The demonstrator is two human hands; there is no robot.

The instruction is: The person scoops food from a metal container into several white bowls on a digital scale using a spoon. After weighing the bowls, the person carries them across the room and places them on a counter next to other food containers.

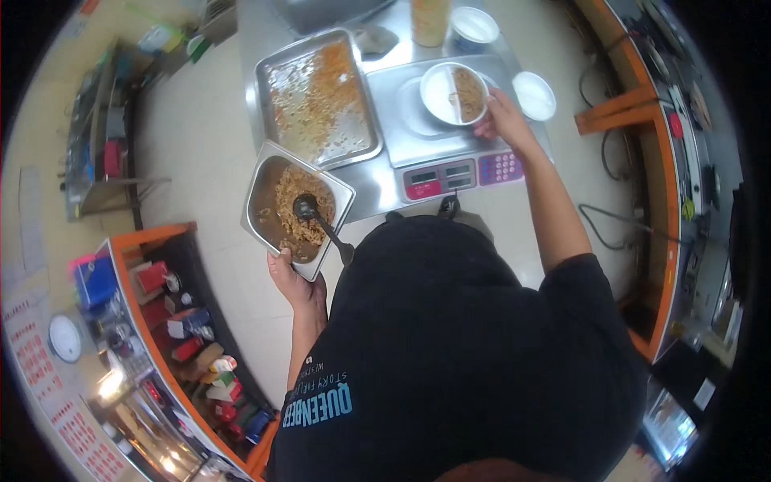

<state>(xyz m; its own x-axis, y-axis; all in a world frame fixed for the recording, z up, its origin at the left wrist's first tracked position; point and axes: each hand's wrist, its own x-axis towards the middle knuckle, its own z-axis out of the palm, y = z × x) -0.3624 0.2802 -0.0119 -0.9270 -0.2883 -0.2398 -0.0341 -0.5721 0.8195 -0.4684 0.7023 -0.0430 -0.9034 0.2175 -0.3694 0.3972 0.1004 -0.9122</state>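
My left hand [295, 281] grips the lower corner of a steel food pan [257, 191], which is tilted. Brown cooked food [299, 191], perhaps fried rice or minced meat, partly fills it, and a black ladle [337, 241] rests inside with its handle over the rim. At the upper right, my right hand [504, 124] holds the edge of a round white divided bowl [436, 95], fingers closed on its rim. One half of the bowl contains brown food [467, 95]; the other half looks bare. Beneath the bowl is a digital scale [393, 104] with a red and purple front panel.
A shallow metal tray [377, 145] with orange residue lies left of the scale on the steel table [357, 197]. Another white bowl [534, 96], stacked white containers [474, 26] and a tall tub [430, 22] stand nearby. Orange-edged shelving [152, 237] flanks the floor.
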